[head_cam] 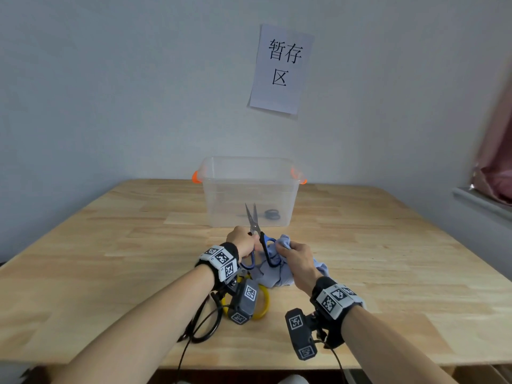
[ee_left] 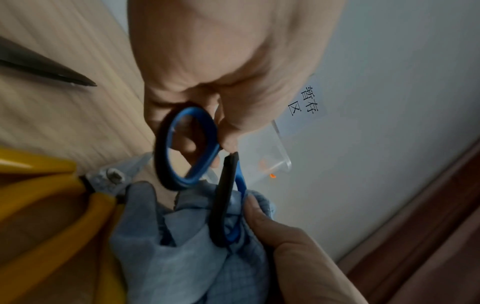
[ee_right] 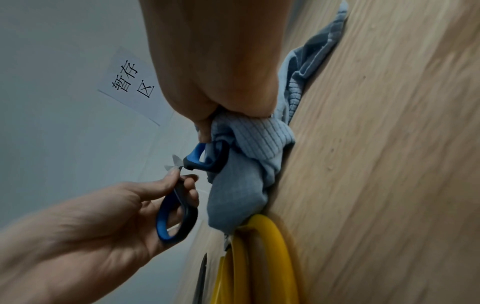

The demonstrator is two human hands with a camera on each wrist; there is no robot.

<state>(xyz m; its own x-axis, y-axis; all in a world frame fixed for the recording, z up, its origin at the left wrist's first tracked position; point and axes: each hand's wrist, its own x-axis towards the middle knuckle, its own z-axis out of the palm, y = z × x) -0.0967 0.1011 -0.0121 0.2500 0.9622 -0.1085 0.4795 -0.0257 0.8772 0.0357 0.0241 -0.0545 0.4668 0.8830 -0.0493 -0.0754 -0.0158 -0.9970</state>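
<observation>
Here my left hand [head_cam: 243, 241] pinches the scissors [head_cam: 254, 221] near the pivot, blades up above the table [head_cam: 110, 245], leaving the handles exposed. My right hand [head_cam: 297, 257] grips the blue cloth [head_cam: 273, 278], bunched against one handle loop, probably to wipe it.

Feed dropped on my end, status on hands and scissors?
Left hand pinches scissors near pivot, blades up, slightly apart. Right hand grips cloth against one handle. Yellow scissors lie under the hands.
</observation>
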